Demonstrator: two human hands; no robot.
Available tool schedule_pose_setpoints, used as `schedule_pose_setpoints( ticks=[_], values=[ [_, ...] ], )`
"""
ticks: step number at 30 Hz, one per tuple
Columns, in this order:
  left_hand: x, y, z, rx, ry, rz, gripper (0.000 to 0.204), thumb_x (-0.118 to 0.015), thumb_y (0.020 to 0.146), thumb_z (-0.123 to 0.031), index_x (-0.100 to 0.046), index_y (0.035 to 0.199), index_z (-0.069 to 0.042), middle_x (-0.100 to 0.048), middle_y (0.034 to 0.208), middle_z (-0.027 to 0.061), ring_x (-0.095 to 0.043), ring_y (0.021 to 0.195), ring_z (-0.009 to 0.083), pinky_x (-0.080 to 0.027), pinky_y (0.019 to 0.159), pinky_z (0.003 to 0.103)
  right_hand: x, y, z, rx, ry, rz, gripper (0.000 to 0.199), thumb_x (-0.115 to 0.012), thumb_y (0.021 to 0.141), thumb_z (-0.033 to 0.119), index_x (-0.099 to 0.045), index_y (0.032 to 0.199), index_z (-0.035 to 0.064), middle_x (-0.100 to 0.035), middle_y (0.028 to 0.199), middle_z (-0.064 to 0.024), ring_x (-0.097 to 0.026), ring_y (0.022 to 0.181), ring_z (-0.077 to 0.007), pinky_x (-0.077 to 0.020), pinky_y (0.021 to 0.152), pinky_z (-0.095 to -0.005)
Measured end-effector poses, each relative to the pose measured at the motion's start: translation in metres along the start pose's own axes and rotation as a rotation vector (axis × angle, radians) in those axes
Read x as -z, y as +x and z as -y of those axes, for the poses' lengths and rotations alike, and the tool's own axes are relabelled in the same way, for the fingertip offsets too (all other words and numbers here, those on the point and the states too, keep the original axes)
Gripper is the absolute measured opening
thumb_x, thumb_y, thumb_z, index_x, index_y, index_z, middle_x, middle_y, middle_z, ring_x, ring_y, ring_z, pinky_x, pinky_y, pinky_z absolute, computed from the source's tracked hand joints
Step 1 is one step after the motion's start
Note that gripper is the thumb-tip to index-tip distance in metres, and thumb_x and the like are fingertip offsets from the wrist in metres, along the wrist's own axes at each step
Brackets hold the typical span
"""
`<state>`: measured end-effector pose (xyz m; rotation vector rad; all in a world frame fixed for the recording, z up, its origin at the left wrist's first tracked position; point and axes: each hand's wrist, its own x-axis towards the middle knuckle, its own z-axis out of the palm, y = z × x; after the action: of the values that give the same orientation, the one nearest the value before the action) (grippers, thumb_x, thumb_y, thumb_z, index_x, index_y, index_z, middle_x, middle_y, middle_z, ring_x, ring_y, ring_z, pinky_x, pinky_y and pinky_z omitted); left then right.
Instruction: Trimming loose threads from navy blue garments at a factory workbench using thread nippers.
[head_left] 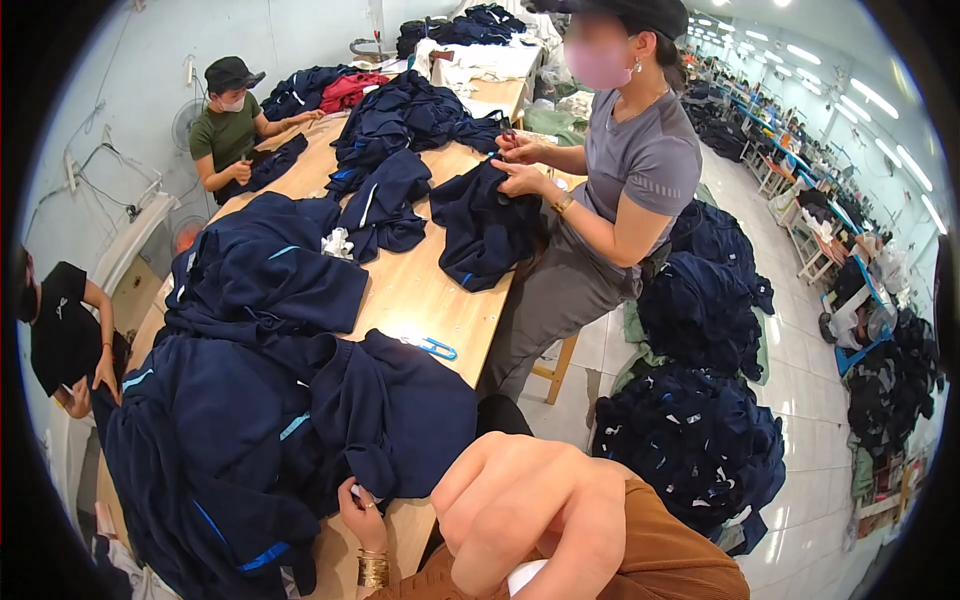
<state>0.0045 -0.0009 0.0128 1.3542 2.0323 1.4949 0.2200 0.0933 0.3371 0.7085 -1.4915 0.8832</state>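
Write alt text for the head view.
A person's left hand touches a navy garment on a wooden table heaped with dark clothing; the right hand curls close to the camera. Three co-workers handle garments around the table.

So the desk [470, 305] is pale wood, mostly buried under loose heaps of navy garments [220, 420] with some light-blue strips showing. Blue snips [436, 348] lie on a bare patch, and there's red cloth [348, 92] toward the far end. Floor's [808, 400] pale tile, big navy bundles [690, 445] piled alongside.
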Motion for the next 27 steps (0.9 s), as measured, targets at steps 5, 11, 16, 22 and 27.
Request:
schedule_pose_setpoints(
  ticks=[5,11,16,22,27],
  values=[
    [0.000,0.000,0.002,0.013,0.000,0.005,0.017,-0.051,0.085,-0.006,-0.055,0.101,0.001,-0.052,0.077,0.0036,-0.040,0.057,0.0103,-0.033,0.051,0.024,0.001,0.000,0.000,0.017,-0.012,0.002,0.033,-0.066,0.082,0.028,-0.068,0.089,-0.0034,-0.060,0.072,-0.0135,-0.056,0.050,-0.0151,-0.0383,0.040,-0.0187],
    [-0.002,-0.001,0.009,0.013,0.023,-0.008,0.017,-0.052,0.086,-0.006,-0.055,0.101,0.001,-0.051,0.076,0.0036,-0.039,0.057,0.0100,-0.033,0.051,0.024,0.005,0.002,0.002,0.026,-0.027,0.031,0.033,-0.066,0.082,0.029,-0.068,0.090,-0.0033,-0.060,0.072,-0.0133,-0.057,0.051,-0.0156,-0.0400,0.042,-0.0184],
    [-0.002,0.000,0.005,0.047,-0.010,0.019,0.018,-0.052,0.086,-0.008,-0.055,0.101,0.002,-0.053,0.078,0.0040,-0.040,0.058,0.0103,-0.033,0.051,0.025,0.013,-0.007,0.006,-0.025,-0.049,0.064,0.033,-0.067,0.082,0.028,-0.068,0.092,-0.0030,-0.060,0.075,-0.0131,-0.057,0.053,-0.0153,-0.0402,0.042,-0.0185],
    [-0.002,-0.001,0.005,0.032,0.009,0.003,0.018,-0.051,0.087,-0.008,-0.055,0.101,0.002,-0.054,0.081,0.0052,-0.040,0.058,0.0110,-0.033,0.052,0.025,0.023,-0.009,0.019,-0.048,-0.146,0.021,0.036,-0.066,0.082,0.030,-0.067,0.091,-0.0049,-0.057,0.074,-0.0115,-0.051,0.050,-0.0134,-0.0360,0.041,-0.0202],
    [-0.002,-0.002,0.018,0.034,-0.018,0.010,0.018,-0.051,0.087,-0.009,-0.054,0.101,0.003,-0.052,0.079,0.0043,-0.040,0.058,0.0105,-0.033,0.052,0.024,0.021,-0.013,0.024,-0.020,-0.156,0.001,0.031,-0.064,0.084,0.032,-0.068,0.086,0.0015,-0.055,0.073,-0.0101,-0.047,0.047,-0.0113,-0.0329,0.040,-0.0205]
  ],
)
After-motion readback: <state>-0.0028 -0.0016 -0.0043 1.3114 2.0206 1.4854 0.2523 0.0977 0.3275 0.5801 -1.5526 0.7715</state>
